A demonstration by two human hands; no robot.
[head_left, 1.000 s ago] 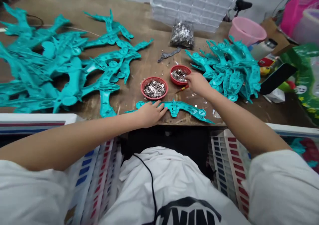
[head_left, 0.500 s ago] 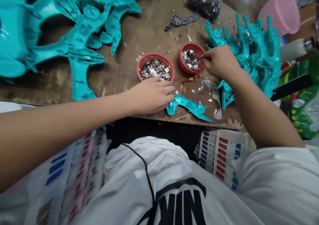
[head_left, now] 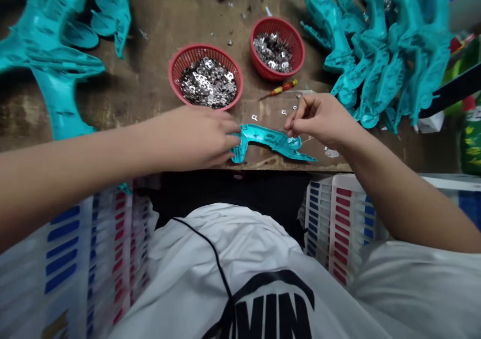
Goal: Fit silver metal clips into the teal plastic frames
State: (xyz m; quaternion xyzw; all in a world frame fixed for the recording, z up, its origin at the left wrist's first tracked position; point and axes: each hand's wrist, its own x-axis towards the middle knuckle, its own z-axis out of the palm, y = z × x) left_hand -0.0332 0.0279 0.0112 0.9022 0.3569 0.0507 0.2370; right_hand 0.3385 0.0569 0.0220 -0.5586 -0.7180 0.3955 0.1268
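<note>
A teal plastic part (head_left: 271, 141) lies along the near edge of the wooden table (head_left: 150, 83). My left hand (head_left: 199, 136) rests on its left end with the fingers curled down over it, holding it flat. My right hand (head_left: 319, 118) hovers over the part's right end, thumb and fingers pinched together on something too small to name. Two red mesh baskets of small shiny metal pieces stand just behind: a larger one (head_left: 206, 76) on the left, a smaller one (head_left: 277, 47) on the right.
Heaps of teal parts lie at the left (head_left: 56, 43) and the right (head_left: 379, 53). A small screwdriver (head_left: 280, 88) and loose metal bits lie between baskets and hands. Striped woven bags (head_left: 338, 219) hang below the table edge on both sides of my lap.
My right hand has come back from the smaller basket to the right end of the teal part, pinched shut. The view has tilted down and closer. The left hand stays on the part.
</note>
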